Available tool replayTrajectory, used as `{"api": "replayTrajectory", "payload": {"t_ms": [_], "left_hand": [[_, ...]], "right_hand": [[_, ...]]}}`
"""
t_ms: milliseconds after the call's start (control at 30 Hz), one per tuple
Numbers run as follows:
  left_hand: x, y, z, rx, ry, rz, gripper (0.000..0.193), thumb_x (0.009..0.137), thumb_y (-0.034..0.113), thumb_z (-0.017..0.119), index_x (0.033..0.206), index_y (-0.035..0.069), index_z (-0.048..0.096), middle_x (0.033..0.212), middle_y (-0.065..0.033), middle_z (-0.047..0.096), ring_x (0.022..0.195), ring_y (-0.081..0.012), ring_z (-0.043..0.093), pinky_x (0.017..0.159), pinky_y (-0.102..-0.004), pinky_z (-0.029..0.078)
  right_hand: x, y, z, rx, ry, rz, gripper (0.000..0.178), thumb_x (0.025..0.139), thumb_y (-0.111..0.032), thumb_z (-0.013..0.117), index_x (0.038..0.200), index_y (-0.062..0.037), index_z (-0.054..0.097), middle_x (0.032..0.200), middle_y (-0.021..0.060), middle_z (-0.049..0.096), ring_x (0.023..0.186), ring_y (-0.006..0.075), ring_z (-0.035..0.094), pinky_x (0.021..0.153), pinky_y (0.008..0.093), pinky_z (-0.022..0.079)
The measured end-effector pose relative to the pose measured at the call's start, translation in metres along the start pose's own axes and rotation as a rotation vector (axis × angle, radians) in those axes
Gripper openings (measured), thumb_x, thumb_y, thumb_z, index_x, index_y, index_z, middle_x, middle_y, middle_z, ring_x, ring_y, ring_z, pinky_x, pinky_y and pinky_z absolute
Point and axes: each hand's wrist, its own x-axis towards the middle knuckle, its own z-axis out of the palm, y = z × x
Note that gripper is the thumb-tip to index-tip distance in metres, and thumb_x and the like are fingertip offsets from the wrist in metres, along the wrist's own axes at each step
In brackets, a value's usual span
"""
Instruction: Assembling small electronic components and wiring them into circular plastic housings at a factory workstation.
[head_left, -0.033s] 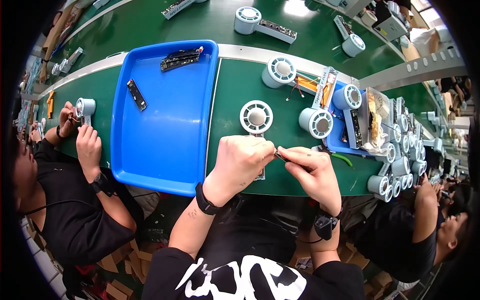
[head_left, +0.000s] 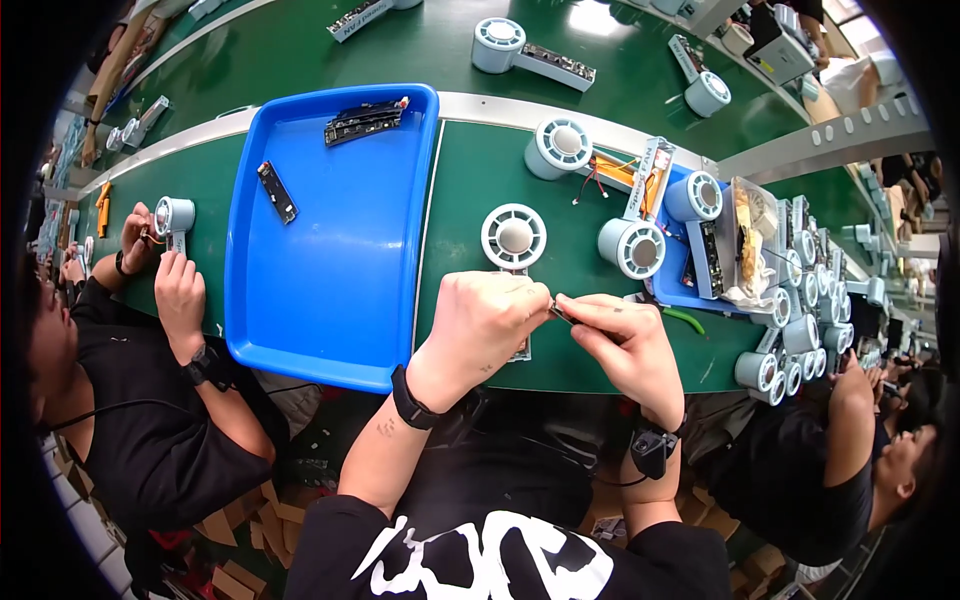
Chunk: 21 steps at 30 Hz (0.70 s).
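Over the green bench my left hand (head_left: 480,320) is closed, its fingertips pinched together and largely hidden by the back of the hand. My right hand (head_left: 622,338) pinches a small dark strip (head_left: 564,315) between thumb and forefinger. The strip's far end meets my left fingertips; its exact kind is too covered to tell. Just beyond my left hand lies a light blue handheld fan (head_left: 514,236) with a round grille. Its handle runs toward me under my hands, and a bit of it shows below them.
A blue tray (head_left: 330,355) on the left holds several black circuit boards (head_left: 364,122). More fans (head_left: 640,248), some with orange batteries and wires, lie to the right beside a blue bin (head_left: 680,293) and a green-handled tool (head_left: 686,320). Co-workers sit on both sides.
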Motion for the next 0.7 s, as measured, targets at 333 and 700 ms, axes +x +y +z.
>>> {"api": "replayTrajectory", "payload": {"t_ms": [333, 700], "left_hand": [[0.005, -0.003, -0.014, 0.041, -0.057, 0.073, 0.021, 0.075, 0.015, 0.083, 0.078, 0.009, 0.064, 0.067, -0.0040, 0.061, 0.065, -0.0240, 0.066, 0.058, -0.0374, 0.051], [-0.017, 0.013, -0.002, -0.070, 0.222, -0.227, 0.033, 0.079, 0.001, 0.082, 0.109, 0.004, 0.070, 0.096, -0.0121, 0.069, 0.086, -0.0294, 0.070, 0.076, -0.0376, 0.058]], "right_hand": [[0.009, -0.006, -0.005, 0.018, -0.080, -0.030, 0.037, 0.088, 0.008, 0.067, 0.124, -0.0001, 0.073, 0.111, 0.0134, 0.076, 0.091, 0.0179, 0.072, 0.080, 0.0273, 0.055], [0.008, 0.004, 0.027, 0.425, 0.126, 0.175, 0.035, 0.097, -0.001, 0.063, 0.131, -0.0005, 0.068, 0.110, 0.0065, 0.075, 0.086, 0.0057, 0.064, 0.071, 0.0205, 0.050]]}}
